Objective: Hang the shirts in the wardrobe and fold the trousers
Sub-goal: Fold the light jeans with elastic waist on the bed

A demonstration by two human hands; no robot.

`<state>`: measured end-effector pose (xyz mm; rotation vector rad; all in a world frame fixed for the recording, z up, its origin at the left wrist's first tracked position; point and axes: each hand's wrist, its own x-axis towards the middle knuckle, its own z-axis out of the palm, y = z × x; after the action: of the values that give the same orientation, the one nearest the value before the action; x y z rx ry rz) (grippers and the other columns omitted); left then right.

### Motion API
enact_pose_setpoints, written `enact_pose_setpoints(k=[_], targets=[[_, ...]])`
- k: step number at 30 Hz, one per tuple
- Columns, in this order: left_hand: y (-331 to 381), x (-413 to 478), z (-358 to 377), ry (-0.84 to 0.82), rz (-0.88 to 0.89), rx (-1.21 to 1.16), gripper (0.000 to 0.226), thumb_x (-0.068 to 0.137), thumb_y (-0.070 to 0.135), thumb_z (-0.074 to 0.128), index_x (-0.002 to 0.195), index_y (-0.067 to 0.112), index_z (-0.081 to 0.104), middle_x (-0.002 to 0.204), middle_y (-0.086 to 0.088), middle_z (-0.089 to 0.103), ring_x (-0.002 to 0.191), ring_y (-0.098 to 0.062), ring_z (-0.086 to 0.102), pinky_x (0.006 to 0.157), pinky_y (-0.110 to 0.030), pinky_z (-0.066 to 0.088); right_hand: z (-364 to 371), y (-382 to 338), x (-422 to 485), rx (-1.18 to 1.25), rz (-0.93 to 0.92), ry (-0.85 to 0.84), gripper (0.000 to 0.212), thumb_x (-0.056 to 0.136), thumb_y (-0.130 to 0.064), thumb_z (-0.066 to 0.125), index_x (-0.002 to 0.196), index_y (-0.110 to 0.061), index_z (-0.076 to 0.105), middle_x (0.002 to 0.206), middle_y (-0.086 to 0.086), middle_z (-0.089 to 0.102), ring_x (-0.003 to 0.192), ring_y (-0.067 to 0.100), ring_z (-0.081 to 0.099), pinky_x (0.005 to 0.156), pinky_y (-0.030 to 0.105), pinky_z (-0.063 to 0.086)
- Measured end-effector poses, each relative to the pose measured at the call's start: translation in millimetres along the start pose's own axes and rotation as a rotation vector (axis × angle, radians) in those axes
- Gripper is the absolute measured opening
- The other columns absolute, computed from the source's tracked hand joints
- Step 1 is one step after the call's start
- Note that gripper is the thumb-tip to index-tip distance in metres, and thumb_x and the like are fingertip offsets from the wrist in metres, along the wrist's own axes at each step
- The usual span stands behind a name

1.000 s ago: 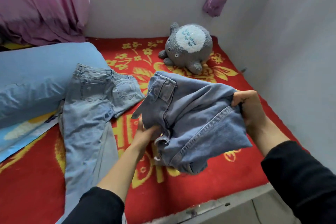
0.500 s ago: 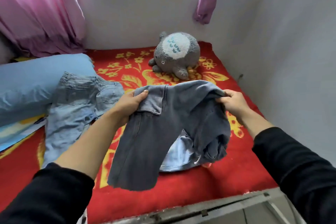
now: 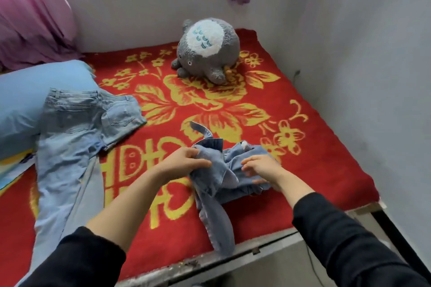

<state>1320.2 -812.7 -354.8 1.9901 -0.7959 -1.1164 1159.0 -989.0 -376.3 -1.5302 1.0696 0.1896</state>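
The crumpled jeans [image 3: 214, 193] lie bunched on the red blanket [image 3: 314, 147] near the bed's front edge, one leg trailing over it. The left hand [image 3: 184, 163] grips a fold, fingers curled. The right hand [image 3: 261, 168] rests on the denim, fingers spread; whether it pinches, I cannot tell

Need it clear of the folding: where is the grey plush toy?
Head view, upper centre: the grey plush toy sits at the far end of the red floral blanket, by the back wall.
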Motion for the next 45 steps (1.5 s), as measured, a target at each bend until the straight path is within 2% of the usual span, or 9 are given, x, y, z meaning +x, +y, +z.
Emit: enact_pose_setpoints(k=[8, 10, 16, 24, 28, 31, 35, 39, 45], targets=[[-61, -6, 15, -0.350, -0.038, -0.153, 0.018, 0.049, 0.012, 0.055, 0.052, 0.013, 0.037, 0.066, -0.010, 0.032, 0.057, -0.018, 0.028, 0.049, -0.025, 0.022, 52, 11, 52, 0.194, 0.239, -0.098, 0.037, 0.088, -0.048, 0.061, 0.106, -0.018, 0.047, 0.078, 0.001, 0.047, 0.068, 0.015, 0.048, 0.060, 0.029, 0.043], [-74, -4, 16, -0.446, -0.086, -0.140, 0.021, 0.050, 0.010, 0.056, 0.050, 0.017, 0.036, 0.066, -0.010, 0.032, 0.054, -0.013, 0.029, 0.047, -0.023, 0.024, 74, 16, 60, 0.167, 0.287, -0.130, 0.056, 0.084, -0.039, 0.071, 0.125, -0.013, 0.043, 0.095, 0.002, 0.055, 0.079, 0.015, 0.053, 0.057, 0.029, 0.040], [-112, 13, 7, -0.774, -0.227, -0.138, 0.021, 0.069, 0.001, 0.063, 0.070, 0.021, 0.055, 0.074, -0.001, 0.057, 0.067, -0.006, 0.054, 0.067, -0.021, 0.040, 104, 21, 75, 0.185, 0.418, -0.175, 0.011, 0.081, 0.012, 0.047, 0.084, 0.003, 0.053, 0.061, 0.011, 0.065, 0.046, 0.013, 0.041, 0.038, 0.017, 0.034], [-183, 78, 22, 0.042, -0.454, -0.051, 0.009, 0.075, 0.018, 0.055, 0.078, 0.009, 0.057, 0.062, -0.004, 0.057, 0.054, -0.018, 0.048, 0.050, -0.026, 0.036, 86, 44, 85, 0.033, 0.405, 0.016, 0.028, 0.084, 0.007, 0.042, 0.074, -0.004, 0.067, 0.062, 0.007, 0.054, 0.045, 0.017, 0.038, 0.047, 0.023, 0.031], [-248, 139, 56, 0.118, -0.583, -0.159, 0.078, 0.051, 0.052, 0.053, 0.112, 0.003, 0.058, 0.109, -0.019, 0.066, 0.102, -0.039, 0.061, 0.085, -0.048, 0.052, 83, 63, 98, -0.092, 0.348, 0.037, 0.023, 0.081, 0.003, 0.049, 0.088, 0.002, 0.071, 0.054, 0.003, 0.056, 0.037, 0.014, 0.040, 0.038, 0.018, 0.029], [-234, 152, 67, 0.262, -0.617, -0.195, 0.071, 0.074, 0.042, 0.063, 0.133, 0.008, 0.043, 0.125, -0.010, 0.057, 0.116, -0.036, 0.052, 0.101, -0.043, 0.042, 86, 67, 114, -0.103, 0.269, 0.094, 0.025, 0.081, 0.002, 0.044, 0.077, -0.003, 0.068, 0.058, 0.004, 0.058, 0.045, 0.015, 0.043, 0.044, 0.021, 0.034], [-246, 177, 67, 0.306, -0.705, -0.483, 0.030, 0.086, 0.022, 0.065, 0.109, 0.007, 0.054, 0.083, -0.006, 0.059, 0.071, -0.022, 0.055, 0.066, -0.033, 0.046, 100, 76, 136, -0.153, 0.225, 0.076, 0.023, 0.084, -0.003, 0.044, 0.077, -0.007, 0.065, 0.067, 0.005, 0.062, 0.057, 0.015, 0.049, 0.058, 0.025, 0.040], [-232, 169, 62, 0.129, -0.360, -0.416, 0.005, 0.086, 0.007, 0.057, 0.085, 0.005, 0.061, 0.077, -0.005, 0.056, 0.074, -0.015, 0.050, 0.065, -0.028, 0.038, 113, 80, 151, -0.179, 0.171, 0.166, 0.019, 0.087, -0.023, 0.059, 0.095, -0.009, 0.068, 0.080, -0.001, 0.065, 0.080, 0.017, 0.056, 0.063, 0.022, 0.041], [-189, 125, 62, -0.211, 0.281, -0.072, 0.014, 0.084, 0.004, 0.059, 0.088, 0.002, 0.072, 0.128, 0.000, 0.046, 0.122, -0.010, 0.042, 0.100, -0.025, 0.036, 118, 49, 170, 0.218, 0.268, 0.143, 0.073, 0.071, -0.061, 0.071, 0.124, -0.015, 0.051, 0.115, 0.001, 0.054, 0.105, 0.017, 0.055, 0.078, 0.028, 0.039]])
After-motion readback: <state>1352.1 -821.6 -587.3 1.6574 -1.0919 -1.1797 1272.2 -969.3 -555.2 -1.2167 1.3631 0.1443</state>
